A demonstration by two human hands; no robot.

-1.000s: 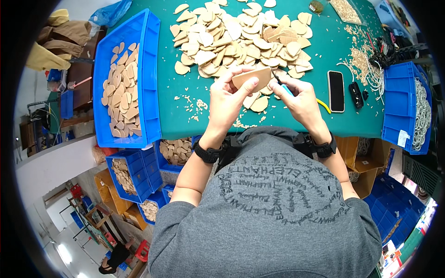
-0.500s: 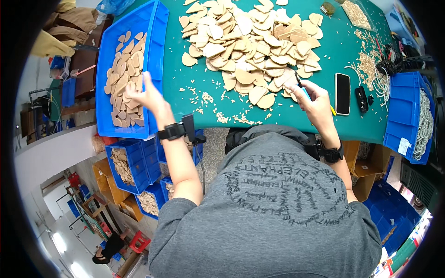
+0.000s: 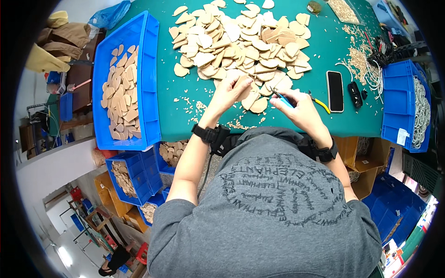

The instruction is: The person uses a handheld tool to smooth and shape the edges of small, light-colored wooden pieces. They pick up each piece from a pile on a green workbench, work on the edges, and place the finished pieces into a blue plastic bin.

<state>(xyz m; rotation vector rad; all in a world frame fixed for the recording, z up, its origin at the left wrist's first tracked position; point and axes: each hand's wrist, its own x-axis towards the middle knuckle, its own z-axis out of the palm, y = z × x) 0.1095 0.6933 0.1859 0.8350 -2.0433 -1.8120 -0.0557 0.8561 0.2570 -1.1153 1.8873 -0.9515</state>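
Note:
My left hand is closed at the near edge of a pile of flat tan wooden pieces. A rounded wooden piece is between its fingers, partly covered by them. My right hand grips a blue-handled tool with a dark tip. That tip points toward the left hand and the pile; the fingers hide the rest of the tool. At the left, a blue bin holds more of the same pieces.
A yellow-handled tool, a phone and a small black object lie right of my right hand. Wood scraps litter the green tabletop. A blue crate with pale cords stands at the right edge.
My left hand has left the blue bin, moved right to the pile's near edge and closed on a wooden piece. My right hand has shifted left and nearer with the blue-handled tool.

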